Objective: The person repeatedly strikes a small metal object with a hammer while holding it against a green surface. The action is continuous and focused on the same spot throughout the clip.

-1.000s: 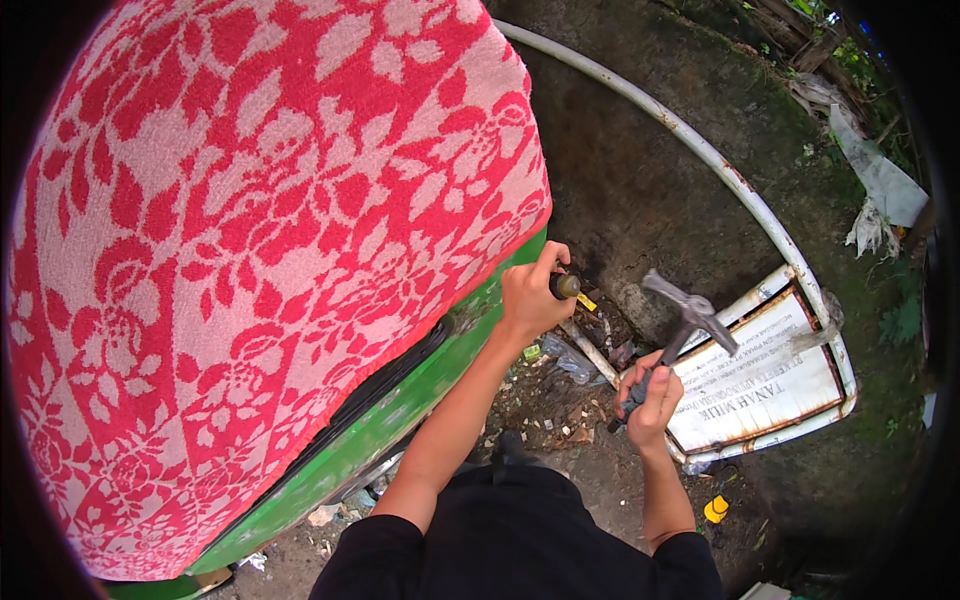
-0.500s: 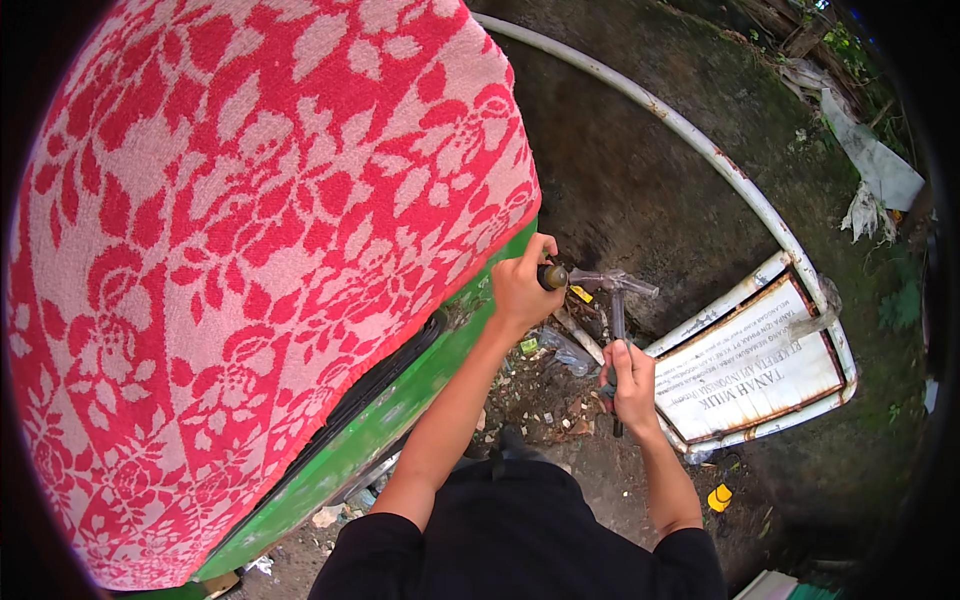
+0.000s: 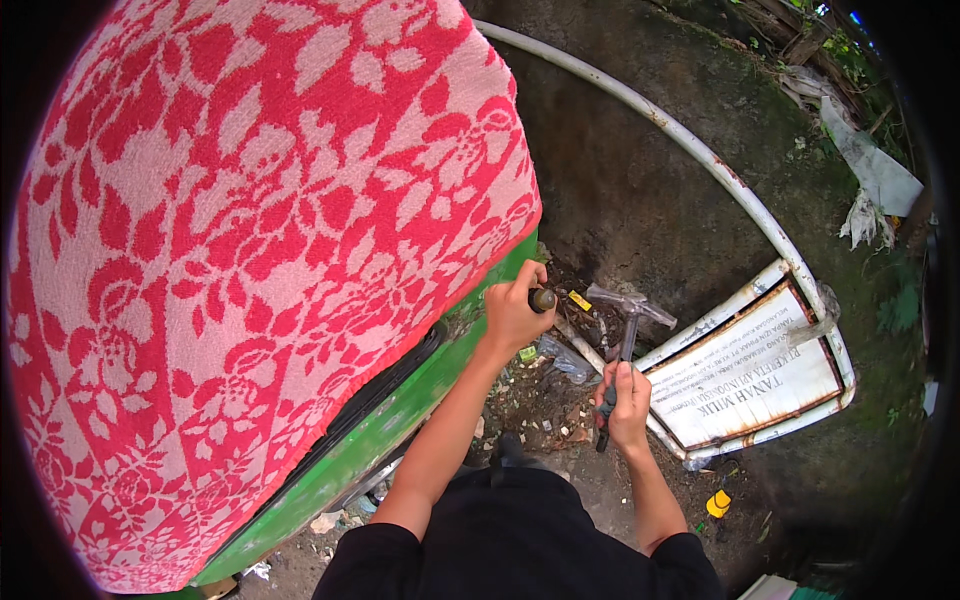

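Observation:
My left hand [image 3: 510, 308] is closed round a tool with a dark, round-ended handle [image 3: 543, 299], beside the edge of a green painted panel [image 3: 400, 446]. The tool's working end is hidden, so its kind does not show. In my right hand [image 3: 628, 402] is a claw hammer [image 3: 630, 322], gripped by its dark handle. Its metal head points away from me, to the right of the left hand's tool and apart from it. A red and pink floral towel [image 3: 270, 250] drapes over the green body at the left.
A rusty white metal frame with a sign board [image 3: 745, 375] leans at the right, its curved white pipe [image 3: 690, 130] arching behind. Rubble, a clear plastic bottle [image 3: 565, 358] and yellow scraps [image 3: 718, 503] litter the dirt ground. White sheet scraps [image 3: 870, 170] lie far right.
The hammer head has swung away from the left hand's tool, to the right and nearer me. My left hand has moved slightly nearer and left, still holding the tool.

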Tool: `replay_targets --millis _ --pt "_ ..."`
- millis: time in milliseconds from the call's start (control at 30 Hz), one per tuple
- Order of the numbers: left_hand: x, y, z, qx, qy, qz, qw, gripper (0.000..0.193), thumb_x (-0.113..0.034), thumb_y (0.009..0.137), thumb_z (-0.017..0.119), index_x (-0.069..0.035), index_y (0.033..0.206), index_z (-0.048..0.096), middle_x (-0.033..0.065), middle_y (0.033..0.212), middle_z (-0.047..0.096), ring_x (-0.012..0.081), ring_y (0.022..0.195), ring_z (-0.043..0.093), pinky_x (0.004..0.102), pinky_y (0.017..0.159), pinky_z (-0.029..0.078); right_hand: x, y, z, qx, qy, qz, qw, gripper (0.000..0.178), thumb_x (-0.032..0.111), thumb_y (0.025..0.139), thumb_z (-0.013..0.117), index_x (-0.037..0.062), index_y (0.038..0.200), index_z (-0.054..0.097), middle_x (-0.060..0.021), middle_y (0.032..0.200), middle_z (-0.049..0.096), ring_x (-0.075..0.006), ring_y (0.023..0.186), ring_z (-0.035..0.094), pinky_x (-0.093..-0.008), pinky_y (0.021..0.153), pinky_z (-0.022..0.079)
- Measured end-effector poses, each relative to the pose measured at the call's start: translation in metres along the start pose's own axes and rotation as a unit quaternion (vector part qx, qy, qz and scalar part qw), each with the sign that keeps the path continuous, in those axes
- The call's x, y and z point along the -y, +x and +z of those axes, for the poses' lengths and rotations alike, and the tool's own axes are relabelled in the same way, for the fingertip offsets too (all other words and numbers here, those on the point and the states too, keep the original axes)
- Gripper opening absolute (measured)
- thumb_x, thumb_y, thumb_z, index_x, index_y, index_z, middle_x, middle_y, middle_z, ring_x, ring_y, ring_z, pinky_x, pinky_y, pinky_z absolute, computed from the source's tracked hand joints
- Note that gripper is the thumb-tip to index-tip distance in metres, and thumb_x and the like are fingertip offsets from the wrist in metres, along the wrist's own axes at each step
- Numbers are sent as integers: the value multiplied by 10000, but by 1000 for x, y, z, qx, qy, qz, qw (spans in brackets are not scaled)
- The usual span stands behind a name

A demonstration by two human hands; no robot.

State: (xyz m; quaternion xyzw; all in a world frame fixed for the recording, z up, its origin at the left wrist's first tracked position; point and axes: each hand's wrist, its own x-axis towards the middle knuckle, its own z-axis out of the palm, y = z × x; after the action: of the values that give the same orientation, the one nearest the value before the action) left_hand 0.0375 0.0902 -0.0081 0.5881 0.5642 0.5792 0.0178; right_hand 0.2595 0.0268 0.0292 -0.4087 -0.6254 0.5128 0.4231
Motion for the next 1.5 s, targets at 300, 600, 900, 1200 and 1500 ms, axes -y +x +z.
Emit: replay_targets --millis 300,600,900,1200,1500 --pt "-42 20 -14 -20 -21 61 998 382 -45 633 757 -122 951 562 44 611 623 242 551 654 357 495 460 12 -4 1 9 86 53 995 439 431 1067 386 52 867 483 -55 557 502 -96 372 419 -241 365 340" --pt "-28 25 -20 -11 -10 43 999 367 -39 663 750 -106 959 545 54 563 572 229 485 598 340 464 418 27 -5 -6 2 86 55 995 449 437 1064 383 44 871 481 -61 568 509 -102 377 425 -247 367 353" --pt "-31 26 -16 -11 -9 38 999 391 -58 655 758 -114 961 521 58 571 581 246 494 601 349 475 423 49 -4 0 -67 84 -71 992 453 426 1064 360 36 859 466 -73 544 503 -96 395 442 -236 374 344" --pt "-30 29 -16 -16 -7 42 999 394 -64 654 764 -112 946 504 60 582 589 257 494 598 356 471 417 61 11 -12 -6 -39 -26 999 436 406 1061 418 39 846 510 -43 570 524 -71 430 460 -231 391 352" --pt "-30 29 -15 -2 -20 25 999 387 -52 663 752 -112 951 500 60 581 592 256 494 601 348 473 424 34 11 -3 27 -74 -127 989 466 407 1071 330 45 819 480 -66 585 535 -101 440 477 -258 395 368"
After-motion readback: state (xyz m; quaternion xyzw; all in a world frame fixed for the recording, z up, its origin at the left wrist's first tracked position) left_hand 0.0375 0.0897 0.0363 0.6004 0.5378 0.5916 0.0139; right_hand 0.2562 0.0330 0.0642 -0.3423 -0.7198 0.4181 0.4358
